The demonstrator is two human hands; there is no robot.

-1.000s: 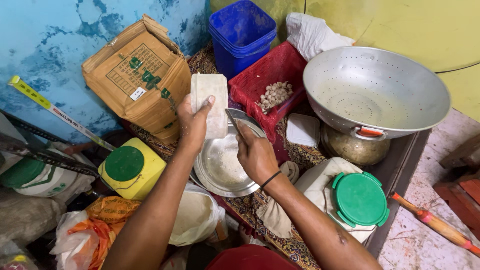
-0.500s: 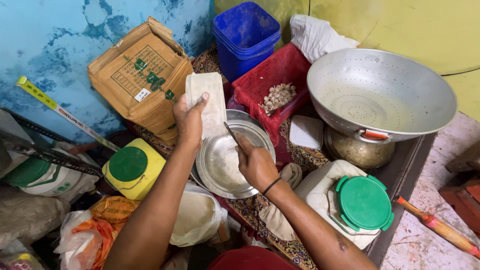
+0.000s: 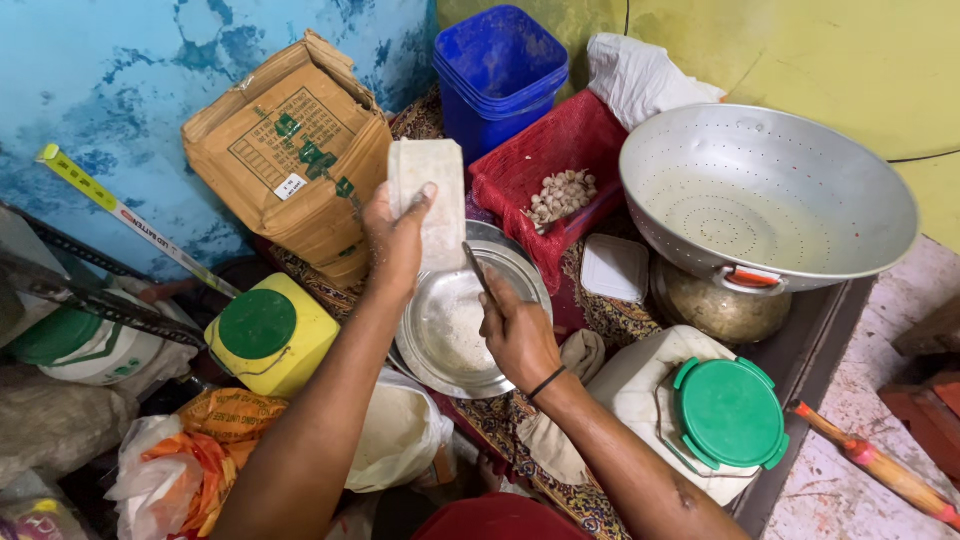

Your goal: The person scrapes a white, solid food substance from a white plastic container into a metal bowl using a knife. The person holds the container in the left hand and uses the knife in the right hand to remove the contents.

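My left hand point(image 3: 398, 240) grips a white rectangular block point(image 3: 430, 195) and holds it upright over a round steel plate point(image 3: 430, 360). My right hand point(image 3: 518, 330) holds a thin metal blade point(image 3: 476, 268) whose tip reaches up against the block's lower right side. A small heap of white shavings point(image 3: 462, 335) lies in the middle of the plate. Both forearms reach in from the bottom of the view.
A large metal colander point(image 3: 765, 195) sits at right on a brass pot point(image 3: 715, 305). Around the plate stand a red basket with garlic point(image 3: 560, 175), blue tubs point(image 3: 495, 75), a cardboard box point(image 3: 290, 150), a yellow green-lidded jar point(image 3: 268, 335), a white green-lidded can point(image 3: 700, 410) and bags point(image 3: 395, 435).
Both hands have stayed over the plate, the left one still holding the block. The right hand has shifted down slightly with the blade. The view has drifted a little.
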